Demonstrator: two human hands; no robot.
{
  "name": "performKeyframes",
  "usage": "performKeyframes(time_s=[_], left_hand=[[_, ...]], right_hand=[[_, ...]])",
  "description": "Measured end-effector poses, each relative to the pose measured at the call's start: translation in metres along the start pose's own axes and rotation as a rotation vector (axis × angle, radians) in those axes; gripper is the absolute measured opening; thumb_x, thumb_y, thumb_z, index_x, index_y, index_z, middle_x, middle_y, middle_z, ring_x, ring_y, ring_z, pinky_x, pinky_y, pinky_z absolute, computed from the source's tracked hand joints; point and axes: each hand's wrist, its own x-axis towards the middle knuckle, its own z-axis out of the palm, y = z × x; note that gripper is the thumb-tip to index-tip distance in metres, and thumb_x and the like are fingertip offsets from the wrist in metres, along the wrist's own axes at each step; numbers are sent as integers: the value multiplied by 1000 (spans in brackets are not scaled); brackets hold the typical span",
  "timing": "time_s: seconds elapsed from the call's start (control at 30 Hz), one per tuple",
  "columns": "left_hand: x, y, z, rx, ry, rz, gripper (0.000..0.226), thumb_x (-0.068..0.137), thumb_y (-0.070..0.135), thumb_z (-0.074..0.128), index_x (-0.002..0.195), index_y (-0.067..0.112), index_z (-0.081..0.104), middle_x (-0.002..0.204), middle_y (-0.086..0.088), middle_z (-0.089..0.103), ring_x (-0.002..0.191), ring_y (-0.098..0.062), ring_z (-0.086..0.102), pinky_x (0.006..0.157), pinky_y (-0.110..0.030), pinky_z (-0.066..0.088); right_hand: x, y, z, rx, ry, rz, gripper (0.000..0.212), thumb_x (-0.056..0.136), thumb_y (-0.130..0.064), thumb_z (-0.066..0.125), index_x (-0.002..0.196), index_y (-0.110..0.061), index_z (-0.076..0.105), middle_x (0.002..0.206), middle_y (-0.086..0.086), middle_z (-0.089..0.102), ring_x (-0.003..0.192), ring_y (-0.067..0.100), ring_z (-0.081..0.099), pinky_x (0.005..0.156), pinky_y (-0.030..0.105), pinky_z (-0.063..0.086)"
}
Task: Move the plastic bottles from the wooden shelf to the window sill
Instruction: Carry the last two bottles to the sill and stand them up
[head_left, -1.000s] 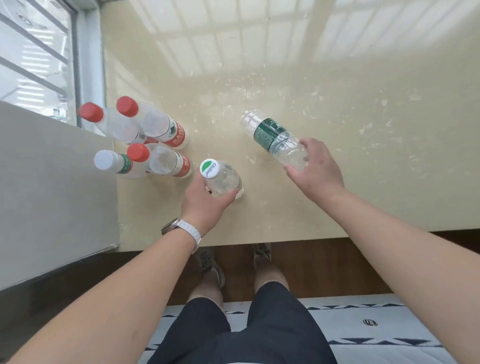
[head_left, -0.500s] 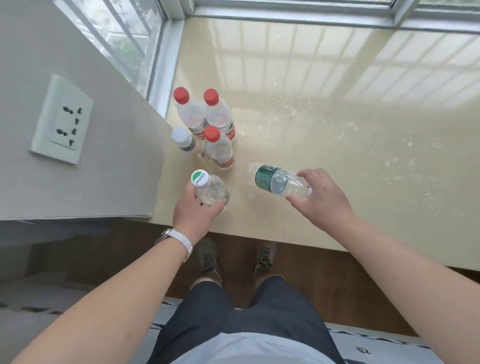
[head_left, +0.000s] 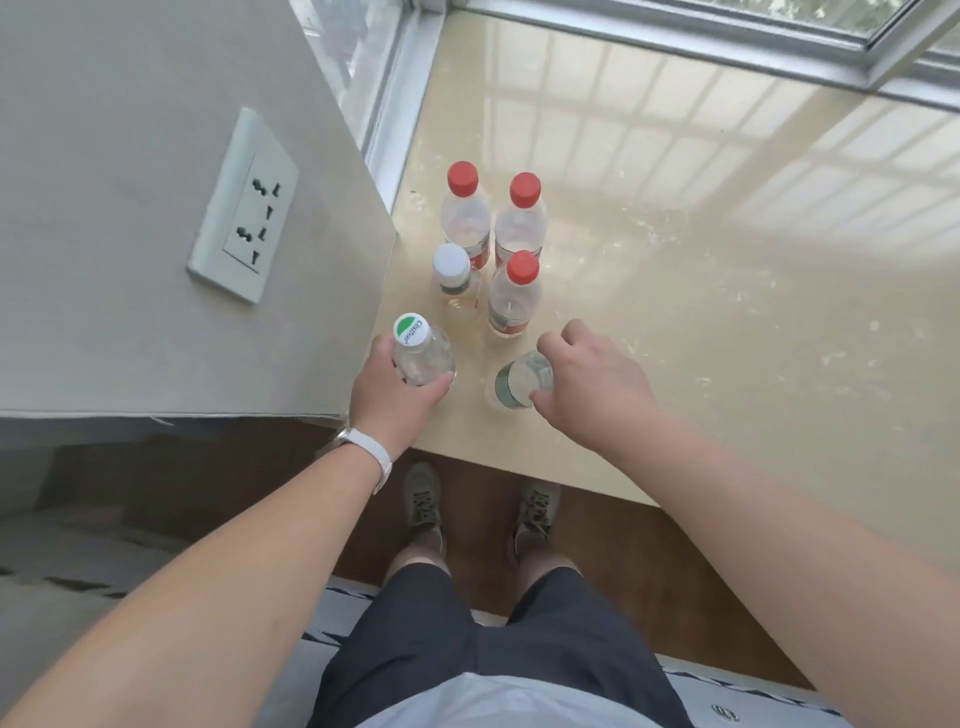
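Note:
On the beige window sill (head_left: 675, 270) stand three clear red-capped bottles (head_left: 511, 291) and a small white-capped bottle (head_left: 453, 275), grouped near the left wall. My left hand (head_left: 389, 400) grips a clear bottle with a green-and-white cap (head_left: 418, 351), upright at the sill's near left corner. My right hand (head_left: 587, 379) grips a clear bottle with a green label (head_left: 514, 382) from above; its cap is hidden under my hand and its base is on or just above the sill.
A grey wall with a white socket plate (head_left: 244, 208) juts out at the left, close to my left hand. Window frames (head_left: 675, 36) border the sill at the back and left. My feet stand on a wooden floor (head_left: 649, 561) below the sill edge.
My right hand swung the green-label bottle from lying tilted to upright and moved it left, closer to the group. The left hand kept its bottle in place. The camera tilted up.

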Motion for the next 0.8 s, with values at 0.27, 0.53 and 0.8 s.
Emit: performKeyframes(time_s=[0.27,0.53,0.8], left_hand=[[16,-6,-4,-58,-59,24,53,75,35,84,112,33,46,108,8,61,100,-16,60,79,-24,43],[28,-15,-3,-50,-92,42,53,72,36,85,113,31,51,102,13,64,97,-15,63,81,-26,46],[36,-13,0,-75,-116,49,51,73,34,85,109,36,48,95,24,60,87,2,60,71,-16,43]], right_hand=[[11,-28,33,406,138,81,65,83,-30,72,140,-23,41,132,-3,49,122,21,44,95,36,43],[18,-45,61,663,195,173,55,79,-32,77,128,-21,55,123,-4,55,114,15,53,93,35,46],[28,-47,60,643,298,164,50,80,-30,77,123,-17,56,119,-2,57,109,17,55,84,34,48]])
